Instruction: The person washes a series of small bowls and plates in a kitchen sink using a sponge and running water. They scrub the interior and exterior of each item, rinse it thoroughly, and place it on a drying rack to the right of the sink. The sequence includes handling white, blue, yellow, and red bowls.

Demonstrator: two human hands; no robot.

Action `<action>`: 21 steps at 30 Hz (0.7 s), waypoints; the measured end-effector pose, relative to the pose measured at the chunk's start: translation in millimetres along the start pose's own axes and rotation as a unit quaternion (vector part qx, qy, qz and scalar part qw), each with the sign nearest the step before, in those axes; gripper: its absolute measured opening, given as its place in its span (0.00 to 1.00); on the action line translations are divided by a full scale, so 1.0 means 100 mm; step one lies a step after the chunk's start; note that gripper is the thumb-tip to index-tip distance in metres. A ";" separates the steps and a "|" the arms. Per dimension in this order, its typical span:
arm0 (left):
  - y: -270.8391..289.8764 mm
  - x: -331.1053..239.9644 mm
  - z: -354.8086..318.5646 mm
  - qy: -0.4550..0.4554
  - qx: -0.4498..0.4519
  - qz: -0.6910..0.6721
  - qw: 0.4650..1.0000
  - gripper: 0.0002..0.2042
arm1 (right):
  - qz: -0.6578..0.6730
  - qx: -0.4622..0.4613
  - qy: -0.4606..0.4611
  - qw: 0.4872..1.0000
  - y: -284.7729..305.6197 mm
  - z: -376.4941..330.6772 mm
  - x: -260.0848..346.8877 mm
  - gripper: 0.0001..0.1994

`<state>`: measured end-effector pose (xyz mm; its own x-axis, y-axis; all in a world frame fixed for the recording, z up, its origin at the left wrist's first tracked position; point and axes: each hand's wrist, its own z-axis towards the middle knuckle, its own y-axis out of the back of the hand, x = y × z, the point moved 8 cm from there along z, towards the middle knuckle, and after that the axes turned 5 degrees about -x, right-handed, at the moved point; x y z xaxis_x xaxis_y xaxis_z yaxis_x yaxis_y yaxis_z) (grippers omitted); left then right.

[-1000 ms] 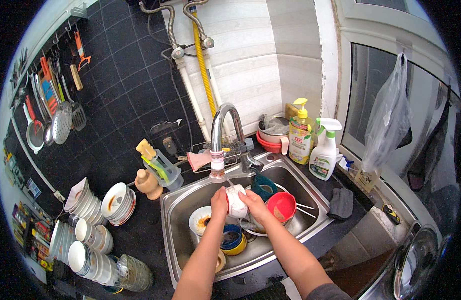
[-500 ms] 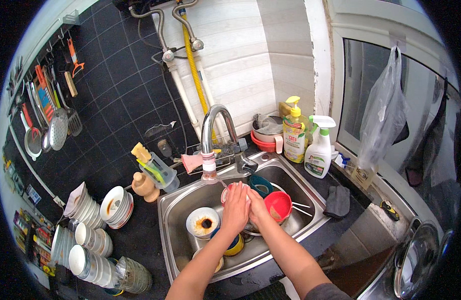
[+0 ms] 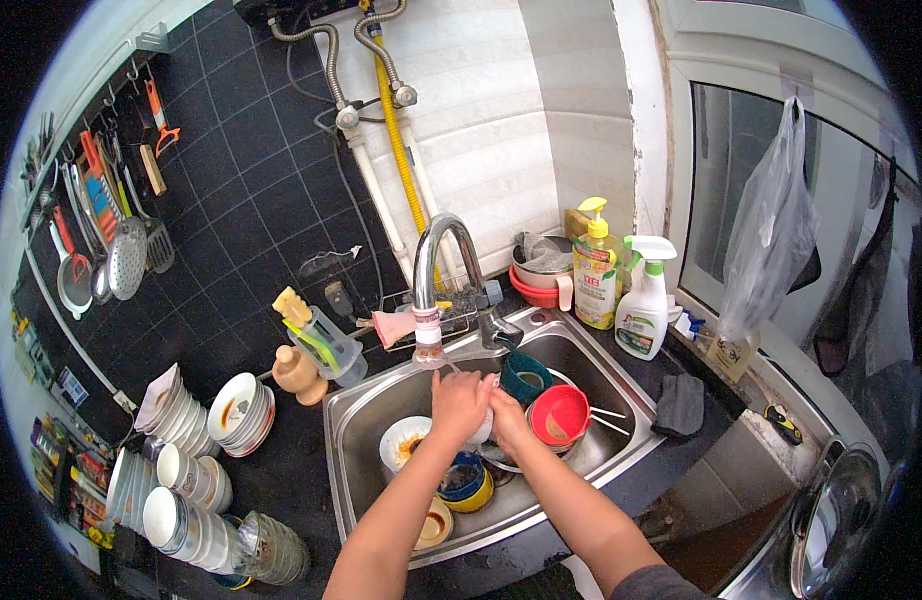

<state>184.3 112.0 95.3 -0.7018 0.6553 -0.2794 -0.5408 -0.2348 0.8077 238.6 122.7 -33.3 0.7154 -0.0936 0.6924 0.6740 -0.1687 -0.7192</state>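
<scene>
Both my hands are together over the sink (image 3: 343,490), just below the faucet (image 3: 468,255). My left hand (image 3: 459,405) and my right hand (image 3: 506,418) close around a small white bowl (image 3: 481,430), mostly hidden by my fingers. Water seems to run from the spout onto them. A white bowl with brown stains (image 3: 393,440) sits left of my left hand. Below my wrists lies a blue and yellow bowl (image 3: 468,490), with a cream dish (image 3: 436,527) near the front edge. A red bowl (image 3: 559,412) and a dark teal cup (image 3: 526,377) rest at the right.
Stacked plates (image 3: 243,415) and bowls (image 3: 171,520) crowd the left counter, beside a wooden pestle-like piece (image 3: 299,375) and a clear brush holder (image 3: 336,355). A yellow-pump soap bottle (image 3: 596,270), a spray bottle (image 3: 642,305) and a grey cloth (image 3: 679,405) stand at the right.
The bowl has tilted and turned between my hands, so its reddish part no longer shows. My left hand has shifted, with its fingers now bent. The view has moved slightly.
</scene>
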 end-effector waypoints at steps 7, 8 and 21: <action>-0.12 -0.40 -0.33 -0.100 -0.017 0.015 0.995 0.29 | 0.176 0.021 -0.019 0.984 0.09 0.03 0.08 0.15; -0.15 -0.44 -0.39 -0.107 -0.006 0.011 0.994 0.30 | 0.148 0.015 -0.004 0.989 0.13 0.03 0.11 0.17; -0.35 0.57 -0.44 0.233 -0.150 -0.371 0.886 0.32 | 0.262 -0.030 -0.061 0.963 0.10 0.05 0.10 0.19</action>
<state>142.7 126.4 28.2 -0.1792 0.3584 -0.9162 -0.9835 -0.0893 0.1575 253.7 124.6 -33.5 0.9730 -0.0660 0.2211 0.2056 -0.1874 -0.9605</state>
